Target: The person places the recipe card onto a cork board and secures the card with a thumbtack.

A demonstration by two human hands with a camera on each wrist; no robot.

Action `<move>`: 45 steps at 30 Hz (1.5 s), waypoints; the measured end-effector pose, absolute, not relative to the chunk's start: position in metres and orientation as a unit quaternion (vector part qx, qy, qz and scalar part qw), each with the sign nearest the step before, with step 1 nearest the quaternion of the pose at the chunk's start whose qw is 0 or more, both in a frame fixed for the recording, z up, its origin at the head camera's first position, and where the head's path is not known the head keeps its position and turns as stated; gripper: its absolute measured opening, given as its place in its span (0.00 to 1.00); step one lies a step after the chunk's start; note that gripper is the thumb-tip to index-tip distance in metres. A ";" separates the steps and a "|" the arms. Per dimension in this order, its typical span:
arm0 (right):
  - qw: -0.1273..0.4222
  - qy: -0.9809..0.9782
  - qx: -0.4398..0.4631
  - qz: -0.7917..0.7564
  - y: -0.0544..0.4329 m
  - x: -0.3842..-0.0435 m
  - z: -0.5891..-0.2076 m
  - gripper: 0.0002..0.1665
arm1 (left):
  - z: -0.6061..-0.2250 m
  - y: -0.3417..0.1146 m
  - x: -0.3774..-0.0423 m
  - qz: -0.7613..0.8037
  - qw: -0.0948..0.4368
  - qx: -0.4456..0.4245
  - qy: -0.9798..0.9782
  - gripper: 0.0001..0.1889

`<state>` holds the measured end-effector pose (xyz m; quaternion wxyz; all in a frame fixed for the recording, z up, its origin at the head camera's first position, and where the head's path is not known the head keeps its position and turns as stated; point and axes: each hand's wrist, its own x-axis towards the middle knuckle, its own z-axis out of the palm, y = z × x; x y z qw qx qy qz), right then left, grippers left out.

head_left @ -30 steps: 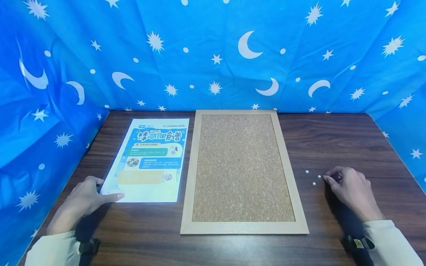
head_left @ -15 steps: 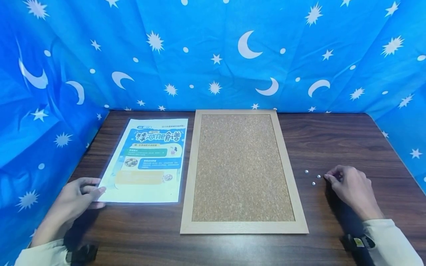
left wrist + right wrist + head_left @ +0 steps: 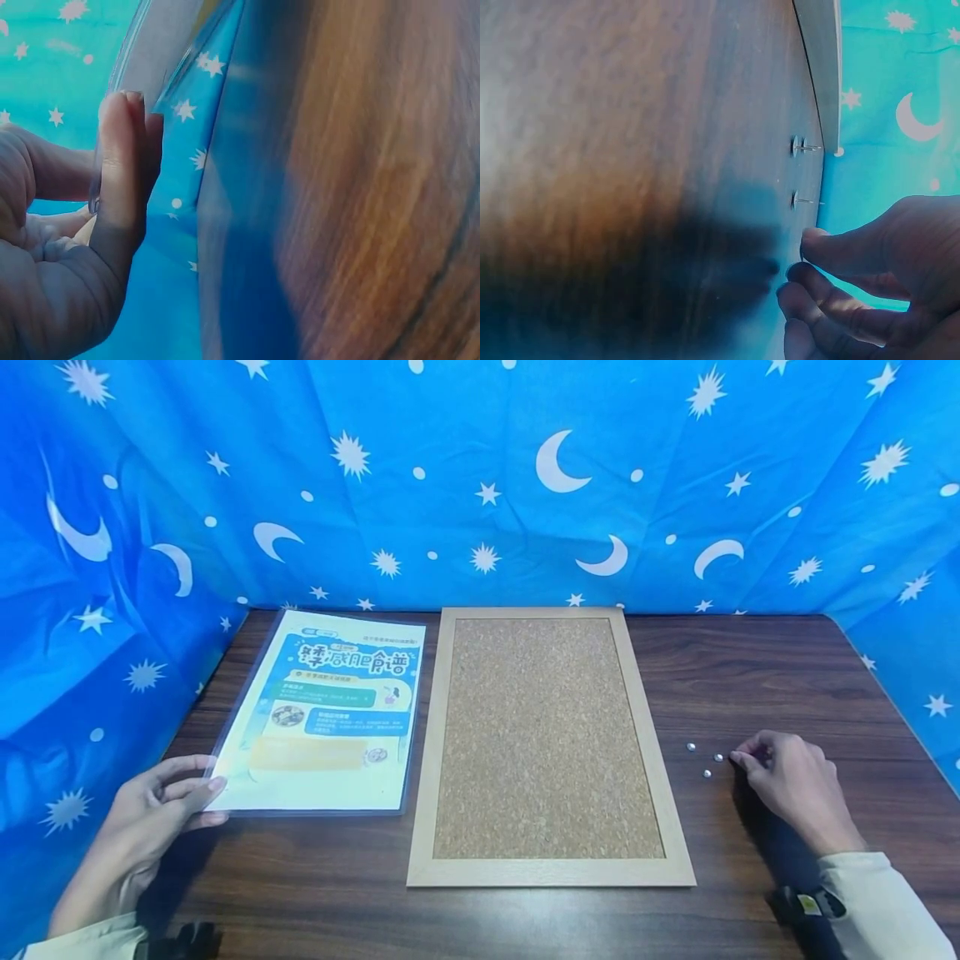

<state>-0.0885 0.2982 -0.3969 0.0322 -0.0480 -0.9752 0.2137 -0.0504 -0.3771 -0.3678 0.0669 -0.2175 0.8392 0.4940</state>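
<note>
My left hand (image 3: 142,827) grips the lower left corner of a laminated poster (image 3: 322,789), thumb on top and fingers underneath. The poster has blue and white print with large Chinese lettering, and its left side is lifted off the table. In the left wrist view its clear edge (image 3: 129,52) passes between thumb and fingers. At the right, my right hand (image 3: 798,785) pinches a small thumbtack between thumb and index finger, mostly hidden by the fingertips. Beside it lie three silvery thumbtacks (image 3: 707,773), points up in the right wrist view.
A cork board (image 3: 551,735) in a pale wooden frame lies between the poster and the thumbtacks. The dark wood-grain table (image 3: 322,885) carries everything. Blue cloth (image 3: 465,435) with white moons and stars hangs behind and at both sides.
My left hand has gone from resting thumb and fingers around the poster's corner to gripping it. The poster has risen and shifted slightly left. My right hand has hardly moved.
</note>
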 end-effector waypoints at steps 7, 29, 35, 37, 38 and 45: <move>0.036 -0.975 -0.041 0.216 0.298 -0.089 -0.394 0.09 | -0.358 -0.366 -0.050 0.528 0.051 -0.193 0.826 0.27; 0.061 -0.971 -0.012 0.230 0.274 -0.103 -0.378 0.09 | -0.349 -0.272 -0.073 0.540 0.088 -0.105 0.831 0.28; 0.053 -0.968 -0.003 0.246 0.263 -0.109 -0.370 0.10 | -0.354 -0.250 -0.076 0.555 0.100 -0.083 0.822 0.26; 0.050 -0.967 0.001 0.249 0.259 -0.111 -0.368 0.09 | -0.355 -0.244 -0.078 0.562 0.104 -0.080 0.816 0.25; 0.049 -0.967 0.003 0.251 0.257 -0.112 -0.367 0.09 | -0.355 -0.241 -0.079 0.565 0.106 -0.079 0.814 0.25; 0.055 -0.964 0.037 0.259 0.245 -0.117 -0.362 0.06 | -0.359 -0.219 -0.084 0.592 0.122 -0.077 0.792 0.23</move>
